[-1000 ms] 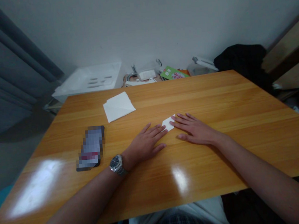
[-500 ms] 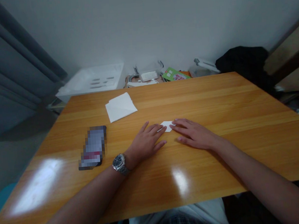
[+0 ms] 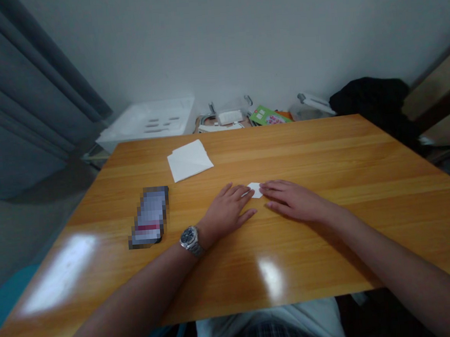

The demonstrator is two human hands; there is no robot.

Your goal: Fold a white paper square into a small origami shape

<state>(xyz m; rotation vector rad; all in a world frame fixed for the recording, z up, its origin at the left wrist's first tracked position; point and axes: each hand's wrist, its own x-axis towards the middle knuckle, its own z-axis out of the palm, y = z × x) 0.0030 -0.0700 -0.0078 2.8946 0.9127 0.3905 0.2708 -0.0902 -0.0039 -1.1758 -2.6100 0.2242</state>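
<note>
A small folded piece of white paper (image 3: 255, 190) lies flat on the wooden table (image 3: 316, 152), between my two hands. My left hand (image 3: 228, 213) rests palm down with its fingertips on the paper's left part, its thumb stretched out to the right. From the other side my right hand (image 3: 291, 200) lies flat, its fingertips over the paper's right edge. Both hands are open and grip nothing; the fingers cover the paper's two ends. A metal watch (image 3: 190, 240) is on my left wrist.
White paper sheets (image 3: 189, 160) lie in a loose stack at the back left. A phone (image 3: 150, 216) with a blurred-out screen is left of my left hand. Beyond the far edge stand a white bin (image 3: 152, 117), a green booklet (image 3: 267, 115) and a black cloth heap (image 3: 370, 94).
The whole view has shifted slightly, so the table things appear farther right. My right hand's fingers have drawn closer together on the paper. The paper stays flat in place.
</note>
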